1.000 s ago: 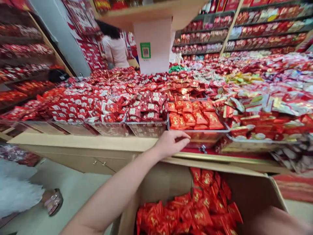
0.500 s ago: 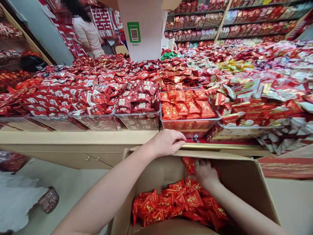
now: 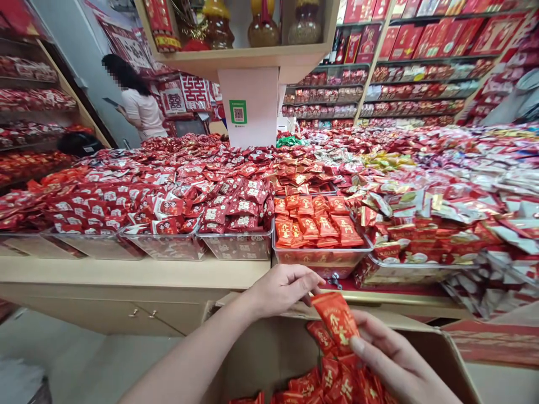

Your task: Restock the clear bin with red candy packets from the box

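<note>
My right hand (image 3: 385,348) grips a red packet with gold print (image 3: 336,321) between thumb and fingers, above the open cardboard box (image 3: 452,350). The packet's upper end is close to the fingertips of my left hand (image 3: 288,289), which is curled at the box's far edge. What those left fingers hold, if anything, is hidden. More red packets (image 3: 332,381) lie in the box below. Just beyond my left hand, a clear bin (image 3: 320,257) holds orange-red packets (image 3: 326,224) in stacked rows.
Other clear bins heaped with wrapped packets (image 3: 240,210) line the counter (image 3: 138,274) on both sides. A white pillar with a green code sign (image 3: 238,112) stands behind. A person (image 3: 141,106) stands at the back left holding a flat device.
My right hand has risen out of the box with a red packet. My left hand remains near the box's far edge. The view has tilted up, showing a shelf above the pillar.
</note>
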The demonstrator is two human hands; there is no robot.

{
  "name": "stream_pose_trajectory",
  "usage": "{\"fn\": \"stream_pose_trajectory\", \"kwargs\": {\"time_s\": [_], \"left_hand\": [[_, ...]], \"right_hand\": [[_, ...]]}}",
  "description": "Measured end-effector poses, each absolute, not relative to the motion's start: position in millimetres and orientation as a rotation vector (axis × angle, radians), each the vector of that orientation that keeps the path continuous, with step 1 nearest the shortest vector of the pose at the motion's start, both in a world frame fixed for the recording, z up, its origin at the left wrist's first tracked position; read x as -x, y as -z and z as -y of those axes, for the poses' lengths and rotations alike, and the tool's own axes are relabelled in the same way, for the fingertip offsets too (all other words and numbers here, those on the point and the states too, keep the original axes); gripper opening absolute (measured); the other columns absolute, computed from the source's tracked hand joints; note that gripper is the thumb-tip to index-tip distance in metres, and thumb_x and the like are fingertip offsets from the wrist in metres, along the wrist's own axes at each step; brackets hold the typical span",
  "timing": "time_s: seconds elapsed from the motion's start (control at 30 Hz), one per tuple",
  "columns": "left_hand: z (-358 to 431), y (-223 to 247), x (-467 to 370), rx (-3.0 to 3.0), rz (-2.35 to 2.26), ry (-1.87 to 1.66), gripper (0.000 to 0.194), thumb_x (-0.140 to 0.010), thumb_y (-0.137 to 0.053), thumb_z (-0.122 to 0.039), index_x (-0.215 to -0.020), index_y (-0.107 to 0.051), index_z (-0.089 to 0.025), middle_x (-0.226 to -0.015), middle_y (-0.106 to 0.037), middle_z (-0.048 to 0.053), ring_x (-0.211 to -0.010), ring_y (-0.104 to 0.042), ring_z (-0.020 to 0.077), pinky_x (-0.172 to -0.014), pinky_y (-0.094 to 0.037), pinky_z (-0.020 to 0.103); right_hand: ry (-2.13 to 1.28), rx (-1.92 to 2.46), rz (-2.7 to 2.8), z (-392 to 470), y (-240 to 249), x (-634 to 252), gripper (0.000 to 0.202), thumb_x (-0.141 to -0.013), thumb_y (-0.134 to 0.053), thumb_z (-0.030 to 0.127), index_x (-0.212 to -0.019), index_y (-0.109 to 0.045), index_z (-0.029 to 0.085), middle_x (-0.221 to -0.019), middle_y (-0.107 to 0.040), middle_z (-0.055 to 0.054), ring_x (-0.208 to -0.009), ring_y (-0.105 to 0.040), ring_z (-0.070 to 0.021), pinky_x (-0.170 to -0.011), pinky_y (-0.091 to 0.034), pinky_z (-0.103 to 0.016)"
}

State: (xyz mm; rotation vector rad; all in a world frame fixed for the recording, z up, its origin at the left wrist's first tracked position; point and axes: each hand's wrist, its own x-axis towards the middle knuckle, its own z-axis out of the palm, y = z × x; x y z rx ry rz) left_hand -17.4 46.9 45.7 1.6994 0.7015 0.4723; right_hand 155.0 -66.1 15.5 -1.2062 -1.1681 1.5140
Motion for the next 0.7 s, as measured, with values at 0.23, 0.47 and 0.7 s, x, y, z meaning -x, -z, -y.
{"fn": "stream_pose_trajectory", "kwargs": {"time_s": [0.23, 0.47, 0.7], "left_hand": [[-45, -48, 9, -1.418, -0.834, -0.642, 0.034, -0.066, -0.063, -0.044, -0.073, -0.056, -0.012, -0.062, -0.056, -0.001, -0.051, -0.050, 0.0066, -0.047, -0.039, 0.017], [-51, -41, 11, -1.336, -0.909, -0.614, 0.033, -0.070, -0.058, -0.044, -0.074, -0.053, -0.012, -0.057, -0.059, 0.000, -0.045, -0.052, 0.0067, -0.040, -0.033, 0.015], [-76, -61, 23, -1.566, -1.007, -1.097, 0.024, -0.075, -0.054, -0.035, -0.088, -0.056, -0.015, -0.071, -0.059, 0.000, -0.057, -0.055, 0.0089, -0.054, -0.042, 0.020]], "right_hand": [[-1.236, 1.169, 1.289, 36, -26, -143, 0.039, -0.082, -0.048, 0.036, -0.118, -0.043, 0.023, -0.113, -0.058, -0.009, -0.100, -0.056, -0.0187, -0.082, -0.049, -0.032], [-0.166, 1.110, 2.063, 22, -3, -158, 0.028, -0.080, -0.047, 0.015, -0.107, -0.050, 0.023, -0.127, -0.045, -0.012, -0.110, -0.049, -0.0196, -0.086, -0.048, -0.029], [0.058, 1.106, 1.879, -29, -31, -171, 0.015, -0.080, -0.049, 0.020, -0.095, -0.051, 0.020, -0.103, -0.061, -0.012, -0.094, -0.060, -0.0195, -0.075, -0.052, -0.032]]}}
